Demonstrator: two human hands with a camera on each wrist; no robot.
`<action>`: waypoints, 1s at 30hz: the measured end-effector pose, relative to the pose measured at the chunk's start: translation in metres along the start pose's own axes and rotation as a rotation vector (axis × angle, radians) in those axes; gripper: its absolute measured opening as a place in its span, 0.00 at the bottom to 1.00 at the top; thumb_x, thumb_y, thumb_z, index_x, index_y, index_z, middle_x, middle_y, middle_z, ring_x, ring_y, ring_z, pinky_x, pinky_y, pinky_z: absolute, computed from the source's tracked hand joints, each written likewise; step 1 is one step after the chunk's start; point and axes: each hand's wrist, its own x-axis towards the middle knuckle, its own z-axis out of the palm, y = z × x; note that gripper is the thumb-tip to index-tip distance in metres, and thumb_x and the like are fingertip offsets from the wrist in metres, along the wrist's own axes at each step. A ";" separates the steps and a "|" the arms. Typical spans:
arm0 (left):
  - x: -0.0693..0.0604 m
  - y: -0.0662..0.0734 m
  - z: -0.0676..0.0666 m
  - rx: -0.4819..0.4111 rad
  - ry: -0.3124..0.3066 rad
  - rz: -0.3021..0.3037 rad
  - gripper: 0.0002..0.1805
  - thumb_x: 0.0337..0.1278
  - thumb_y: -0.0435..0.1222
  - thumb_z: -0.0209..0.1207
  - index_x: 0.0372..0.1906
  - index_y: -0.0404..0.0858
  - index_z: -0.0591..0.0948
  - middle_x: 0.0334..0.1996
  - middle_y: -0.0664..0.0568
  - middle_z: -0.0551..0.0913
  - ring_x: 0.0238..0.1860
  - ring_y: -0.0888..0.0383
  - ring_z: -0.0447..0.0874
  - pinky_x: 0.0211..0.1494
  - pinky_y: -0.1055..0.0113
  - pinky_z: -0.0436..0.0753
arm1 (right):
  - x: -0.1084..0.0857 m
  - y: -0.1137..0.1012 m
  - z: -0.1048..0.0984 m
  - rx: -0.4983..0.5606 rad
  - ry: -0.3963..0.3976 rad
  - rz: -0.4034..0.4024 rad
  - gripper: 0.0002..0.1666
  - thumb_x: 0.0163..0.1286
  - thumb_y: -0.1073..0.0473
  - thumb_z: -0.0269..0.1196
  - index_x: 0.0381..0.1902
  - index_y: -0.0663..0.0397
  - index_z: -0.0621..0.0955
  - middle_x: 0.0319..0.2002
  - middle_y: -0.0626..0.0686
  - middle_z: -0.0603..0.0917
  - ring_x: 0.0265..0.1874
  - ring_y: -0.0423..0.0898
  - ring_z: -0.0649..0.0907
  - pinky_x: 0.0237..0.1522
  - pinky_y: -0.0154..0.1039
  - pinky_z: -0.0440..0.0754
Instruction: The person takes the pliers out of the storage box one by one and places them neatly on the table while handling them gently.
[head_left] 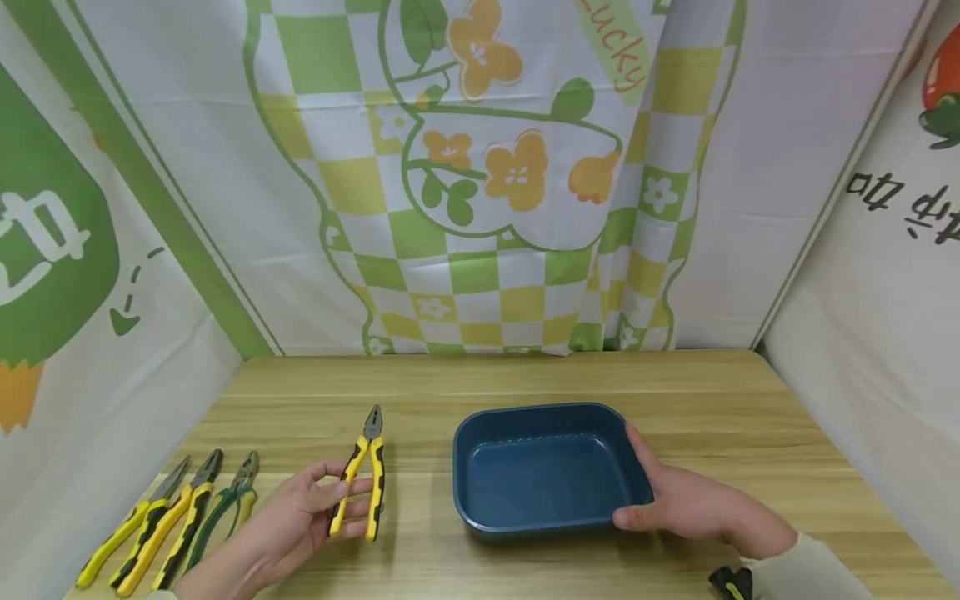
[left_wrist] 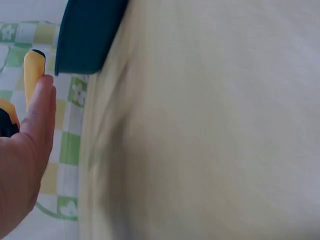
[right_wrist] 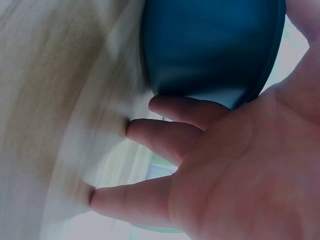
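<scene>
My left hand (head_left: 303,508) holds a pair of yellow-and-black combination pliers (head_left: 377,471), thumb on one handle and fingers behind, with the grey jaws pointing away from me. In the left wrist view, two parts of the yellow handles (left_wrist: 34,72) show beside the hand. A dark blue rectangular container (head_left: 540,479) stands on the table to the right of the pliers, with nothing inside. At its right end, my right hand (head_left: 693,508) grips the wall between thumb and fingers. The right wrist view shows some fingers (right_wrist: 165,137) below the container's side, spread toward the tabletop.
Three more pliers lie at the table's left: yellow-and-black long-nose pliers (head_left: 135,525), yellow-and-black pliers (head_left: 180,525) and green-handled pliers (head_left: 225,508). A small black-and-yellow object (head_left: 731,582) sits by the right sleeve. Patterned cloth (head_left: 495,300) hangs behind the wooden table (head_left: 420,379).
</scene>
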 end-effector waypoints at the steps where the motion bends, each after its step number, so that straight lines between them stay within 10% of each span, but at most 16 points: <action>1: -0.002 -0.002 -0.004 -0.003 0.020 -0.018 0.12 0.78 0.29 0.43 0.58 0.29 0.58 0.53 0.38 0.78 0.46 0.47 0.83 0.55 0.48 0.81 | 0.000 0.000 0.000 -0.001 0.000 0.005 0.70 0.67 0.43 0.68 0.76 0.60 0.27 0.60 0.72 0.74 0.53 0.54 0.81 0.59 0.57 0.72; 15: -0.014 -0.010 -0.035 0.097 0.108 -0.158 0.11 0.77 0.31 0.47 0.52 0.31 0.59 0.49 0.37 0.77 0.45 0.44 0.84 0.52 0.48 0.82 | 0.000 0.000 0.000 0.024 -0.020 0.005 0.71 0.68 0.44 0.68 0.76 0.59 0.25 0.51 0.65 0.82 0.48 0.52 0.83 0.58 0.60 0.72; 23: -0.010 -0.003 -0.015 0.404 0.289 -0.171 0.15 0.76 0.31 0.49 0.54 0.24 0.60 0.48 0.34 0.78 0.38 0.45 0.83 0.44 0.49 0.85 | 0.001 0.001 -0.001 0.019 -0.011 0.009 0.70 0.68 0.44 0.67 0.76 0.58 0.26 0.56 0.70 0.78 0.49 0.52 0.83 0.58 0.58 0.73; 30: -0.006 -0.005 -0.008 0.468 0.384 -0.190 0.15 0.74 0.28 0.49 0.56 0.21 0.62 0.45 0.36 0.81 0.35 0.45 0.84 0.40 0.51 0.85 | -0.001 0.000 0.001 0.003 0.008 0.002 0.71 0.66 0.43 0.68 0.76 0.59 0.26 0.61 0.77 0.71 0.54 0.57 0.80 0.60 0.61 0.70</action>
